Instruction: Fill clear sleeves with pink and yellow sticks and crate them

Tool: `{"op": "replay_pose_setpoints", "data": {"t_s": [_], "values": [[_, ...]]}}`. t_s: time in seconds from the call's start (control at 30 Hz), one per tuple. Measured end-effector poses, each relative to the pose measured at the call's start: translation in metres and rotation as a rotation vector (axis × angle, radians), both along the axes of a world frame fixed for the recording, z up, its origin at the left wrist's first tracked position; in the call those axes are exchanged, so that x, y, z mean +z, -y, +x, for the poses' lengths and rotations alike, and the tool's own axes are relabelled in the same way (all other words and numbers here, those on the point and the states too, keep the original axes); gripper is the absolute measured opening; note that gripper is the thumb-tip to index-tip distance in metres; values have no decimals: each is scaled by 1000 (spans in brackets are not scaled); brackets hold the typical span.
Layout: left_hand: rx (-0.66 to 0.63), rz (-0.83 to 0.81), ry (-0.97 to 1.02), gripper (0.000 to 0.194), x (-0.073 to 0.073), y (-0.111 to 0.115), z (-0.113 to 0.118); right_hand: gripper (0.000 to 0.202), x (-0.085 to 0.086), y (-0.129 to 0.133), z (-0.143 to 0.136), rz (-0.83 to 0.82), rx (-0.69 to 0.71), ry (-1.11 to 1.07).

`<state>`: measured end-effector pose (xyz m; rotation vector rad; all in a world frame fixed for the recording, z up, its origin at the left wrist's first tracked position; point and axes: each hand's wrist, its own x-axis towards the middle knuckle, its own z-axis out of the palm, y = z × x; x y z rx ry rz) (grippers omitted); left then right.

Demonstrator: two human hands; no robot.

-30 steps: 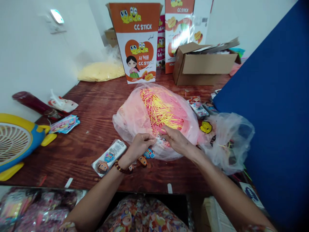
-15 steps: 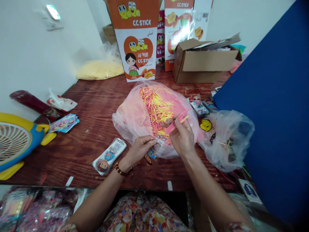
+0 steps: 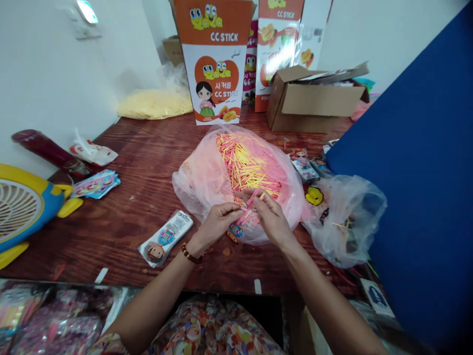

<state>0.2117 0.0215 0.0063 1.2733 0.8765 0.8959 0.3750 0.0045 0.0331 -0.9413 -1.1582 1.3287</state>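
Note:
A large clear bag (image 3: pixel 199 172) full of pink and yellow sticks (image 3: pixel 242 160) lies in the middle of the dark wooden table (image 3: pixel 148 148). At its near edge my left hand (image 3: pixel 220 222) pinches a small printed packet (image 3: pixel 235 230), which hangs partly below the fingers. Close on the right, my right hand (image 3: pixel 269 214) holds a few pink and yellow sticks, their lower ends at the packet's top. Whether the ends are inside the packet cannot be made out. To the left lies a stack of flat printed packets (image 3: pixel 166 238).
A yellow and blue fan (image 3: pixel 51 202), a dark red bottle (image 3: pixel 48 150) and blue packets (image 3: pixel 96 184) are at left. Behind stand a CC STICK box (image 3: pixel 218 64) and an open carton (image 3: pixel 314 106). A clear bag (image 3: pixel 347 217) lies right, beside a blue panel (image 3: pixel 414 162).
My right hand has moved down and slightly left, bringing the sticks from above the pile to the packet. My left hand stays pinched on the packet. The whole view has shifted slightly.

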Motion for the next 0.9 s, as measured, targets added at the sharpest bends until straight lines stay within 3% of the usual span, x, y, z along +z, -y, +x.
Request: {"op": "replay_pose_setpoints", "data": {"t_s": [0.17, 0.4, 0.63, 0.73, 0.83, 0.9], "values": [[30, -38, 53, 29, -1, 0, 5, 30, 6, -7, 8, 67, -45, 165], [104, -74, 230, 25, -3, 0, 7, 28, 20, -11, 2, 67, 26, 200], [202, -99, 355, 25, -9, -8, -4, 18, 43, -13, 13, 221, -287, -221], [246, 67, 312, 23, -3, -10, -12, 18, 34, -4, 12, 200, -333, -15], [221, 227, 184, 22, 5, -8, -18, 23, 19, 4, 1, 118, -238, 217], [236, 251, 156, 22, 8, -7, -19, 28, 11, 4, -9, 77, -168, 269]]}}
